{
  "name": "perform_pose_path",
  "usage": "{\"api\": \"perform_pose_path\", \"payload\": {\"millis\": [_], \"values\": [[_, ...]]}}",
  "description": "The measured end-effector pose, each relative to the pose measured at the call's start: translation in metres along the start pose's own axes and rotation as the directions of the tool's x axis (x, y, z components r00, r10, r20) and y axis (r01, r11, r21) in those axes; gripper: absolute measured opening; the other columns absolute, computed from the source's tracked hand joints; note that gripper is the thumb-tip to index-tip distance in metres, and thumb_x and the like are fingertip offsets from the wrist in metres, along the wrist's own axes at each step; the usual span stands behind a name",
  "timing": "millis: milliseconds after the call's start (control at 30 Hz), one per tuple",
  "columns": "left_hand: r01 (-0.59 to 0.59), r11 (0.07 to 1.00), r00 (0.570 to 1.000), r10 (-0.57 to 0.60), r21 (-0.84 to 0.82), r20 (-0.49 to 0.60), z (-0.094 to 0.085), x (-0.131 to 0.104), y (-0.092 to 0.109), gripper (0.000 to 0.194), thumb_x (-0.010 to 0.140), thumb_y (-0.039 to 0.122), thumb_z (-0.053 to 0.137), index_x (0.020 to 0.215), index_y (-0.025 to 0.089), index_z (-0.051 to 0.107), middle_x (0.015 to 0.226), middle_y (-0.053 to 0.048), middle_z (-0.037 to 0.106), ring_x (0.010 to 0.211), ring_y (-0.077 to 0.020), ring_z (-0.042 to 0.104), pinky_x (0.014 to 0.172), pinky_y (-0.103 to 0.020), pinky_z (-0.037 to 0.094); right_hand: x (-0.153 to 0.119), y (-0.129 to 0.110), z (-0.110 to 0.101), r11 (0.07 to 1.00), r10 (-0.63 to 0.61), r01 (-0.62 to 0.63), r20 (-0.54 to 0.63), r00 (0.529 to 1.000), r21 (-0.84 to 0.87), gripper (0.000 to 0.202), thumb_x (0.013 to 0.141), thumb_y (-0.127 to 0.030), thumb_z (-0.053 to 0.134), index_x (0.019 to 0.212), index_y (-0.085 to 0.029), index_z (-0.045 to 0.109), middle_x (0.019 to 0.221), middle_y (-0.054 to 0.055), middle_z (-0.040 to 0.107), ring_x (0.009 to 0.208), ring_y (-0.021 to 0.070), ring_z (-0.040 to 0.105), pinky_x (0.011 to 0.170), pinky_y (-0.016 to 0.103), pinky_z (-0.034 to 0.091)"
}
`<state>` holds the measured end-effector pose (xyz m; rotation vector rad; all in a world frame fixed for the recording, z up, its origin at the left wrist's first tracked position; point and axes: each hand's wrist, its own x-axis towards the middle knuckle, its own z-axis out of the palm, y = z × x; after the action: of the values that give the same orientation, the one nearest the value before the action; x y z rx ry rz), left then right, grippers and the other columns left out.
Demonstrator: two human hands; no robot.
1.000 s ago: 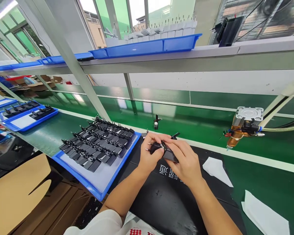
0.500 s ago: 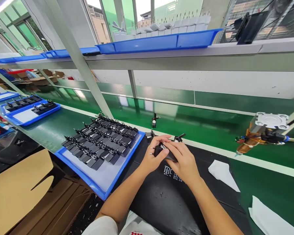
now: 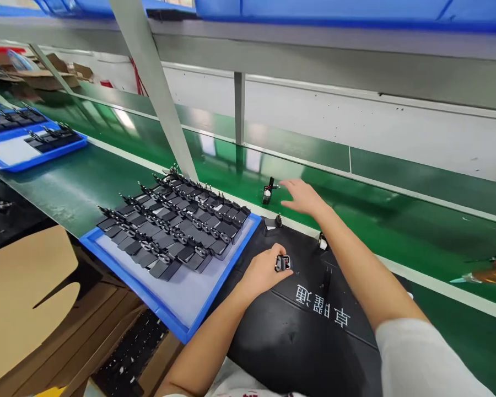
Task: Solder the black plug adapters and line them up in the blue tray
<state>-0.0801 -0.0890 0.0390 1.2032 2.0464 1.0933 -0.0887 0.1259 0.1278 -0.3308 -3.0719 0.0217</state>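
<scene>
My left hand is closed around a small black plug adapter. The adapter's open end faces up and shows light and reddish parts inside. Over the green belt, my right hand has its fingers stretched out and holds nothing. Just left of its fingertips stands a black adapter piece with a white part and a flap raised. Two more black pieces lie along the mat's far edge, one adapter between my hands and another piece partly hidden by my right forearm.
A blue tray at left holds rows of black plug adapters. Farther left are more blue trays. A black mat with white characters lies before me. A shelf post rises behind the tray; an orange-tipped tool hangs at right.
My right hand has left the adapter and reached forward over the belt. My left hand keeps the adapter, now with its open end showing. The view has tilted down.
</scene>
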Motion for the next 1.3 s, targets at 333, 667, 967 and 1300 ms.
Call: {"api": "perform_pose_path", "payload": {"millis": [333,667,967,1300], "values": [[-0.167,0.986,0.979,0.164,0.016,0.117,0.000,0.004,-0.009,0.032,0.074,0.007,0.059,0.101,0.024,0.053,0.114,-0.004,0.068,0.107,-0.0232,0.066,0.092,-0.037,0.052,0.098,-0.013,0.043,0.986,-0.040,0.069,0.183,0.982,-0.151,0.046,0.078,-0.019,0.071,0.121,-0.005,0.062,0.125,0.022,0.064,0.141,0.0414,0.035,0.117,0.071,0.012],[-0.534,0.842,0.845,0.528,-0.077,-0.088,0.004,-0.008,-0.002,0.034,0.078,0.010,0.062,0.108,0.023,0.059,0.115,-0.005,0.072,0.107,-0.0199,0.069,0.093,-0.033,0.056,-0.114,-0.012,-0.016,0.987,-0.063,0.010,-0.334,0.941,-0.159,0.049,0.086,-0.032,0.062,0.131,-0.014,0.054,0.113,0.015,0.067,0.122,0.0378,0.052,0.114,0.072,0.023],[-0.555,0.825,0.829,0.539,-0.106,-0.147,-0.001,-0.024,0.013,0.037,0.076,0.032,0.078,0.109,0.021,0.065,0.101,-0.006,0.077,0.086,-0.0187,0.075,0.077,-0.027,0.059,-0.208,-0.055,0.040,0.999,-0.006,0.012,-0.161,0.987,0.042,0.049,0.076,-0.012,0.064,0.125,-0.010,0.062,0.111,0.017,0.070,0.123,0.0355,0.056,0.114,0.065,0.033],[-0.641,0.622,0.456,0.780,0.451,-0.429,0.011,-0.018,0.002,0.026,0.090,0.026,0.059,0.116,0.024,0.060,0.105,-0.008,0.076,0.092,-0.0202,0.071,0.077,-0.035,0.051,-0.216,-0.092,0.019,0.851,0.190,0.159,-0.575,0.795,0.501,0.034,0.085,-0.023,0.068,0.118,-0.022,0.059,0.110,0.010,0.070,0.105,0.0248,0.068,0.090,0.043,0.059]]}}
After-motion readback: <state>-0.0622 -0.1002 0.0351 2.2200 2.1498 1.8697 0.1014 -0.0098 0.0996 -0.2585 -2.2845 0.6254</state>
